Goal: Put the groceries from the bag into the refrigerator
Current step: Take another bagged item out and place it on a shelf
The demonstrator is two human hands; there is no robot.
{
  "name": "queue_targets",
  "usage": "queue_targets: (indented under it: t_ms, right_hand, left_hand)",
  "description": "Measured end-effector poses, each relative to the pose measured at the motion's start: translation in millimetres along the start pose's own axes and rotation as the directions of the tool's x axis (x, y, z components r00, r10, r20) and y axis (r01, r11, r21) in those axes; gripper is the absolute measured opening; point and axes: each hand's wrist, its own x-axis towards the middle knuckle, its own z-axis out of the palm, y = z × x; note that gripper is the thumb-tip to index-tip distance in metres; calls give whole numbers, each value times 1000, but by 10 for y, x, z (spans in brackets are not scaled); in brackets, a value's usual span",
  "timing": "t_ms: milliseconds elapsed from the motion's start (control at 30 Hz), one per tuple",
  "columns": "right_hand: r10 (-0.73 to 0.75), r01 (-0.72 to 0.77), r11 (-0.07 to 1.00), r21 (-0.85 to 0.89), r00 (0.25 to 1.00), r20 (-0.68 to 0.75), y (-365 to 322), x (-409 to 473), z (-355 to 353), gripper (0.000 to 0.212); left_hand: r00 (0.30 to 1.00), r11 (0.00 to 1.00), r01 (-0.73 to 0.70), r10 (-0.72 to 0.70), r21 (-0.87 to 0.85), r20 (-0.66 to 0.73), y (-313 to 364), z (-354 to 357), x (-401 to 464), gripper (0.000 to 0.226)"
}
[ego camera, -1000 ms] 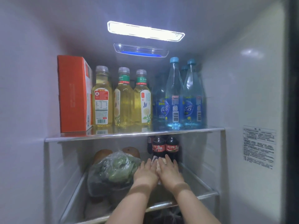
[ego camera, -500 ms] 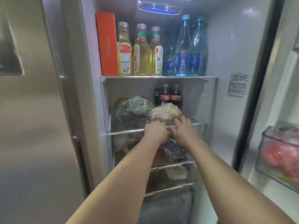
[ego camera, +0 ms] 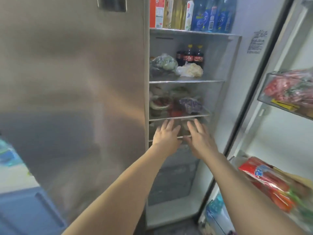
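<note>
The refrigerator stands open in front of me. A pale bagged cauliflower (ego camera: 190, 70) lies on the second glass shelf (ego camera: 186, 81), right of a bagged green vegetable (ego camera: 163, 65) and in front of cola bottles (ego camera: 189, 55). My left hand (ego camera: 166, 134) and my right hand (ego camera: 199, 138) are both empty with fingers spread, side by side in front of the lower shelves, well below the cauliflower. The grocery bag is not in view.
The top shelf holds an orange carton (ego camera: 156, 12), yellow drink bottles (ego camera: 177, 13) and blue water bottles (ego camera: 213, 16). The third shelf carries bagged produce, including a purple one (ego camera: 191, 105). The closed steel door (ego camera: 72, 99) is left; door bins (ego camera: 288, 92) with packets are right.
Both hands let go of the cauliflower on the second shelf and drew back and down, out of the refrigerator. My view pulled back from the shelves.
</note>
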Motion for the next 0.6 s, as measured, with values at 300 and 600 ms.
queue_targets:
  t_ms: [300,600]
  right_hand:
    - [-114,114,993,12,974,197,-657,-1948,851,64]
    - [-330,291,944,158,839,433,-1769,-3348,1405,63]
  left_hand:
    - [979,976,188,-177,-111,102,-492,827,-2493,62]
    - [818,857,514,-479,-30,318,-1081,1345,-4681,65]
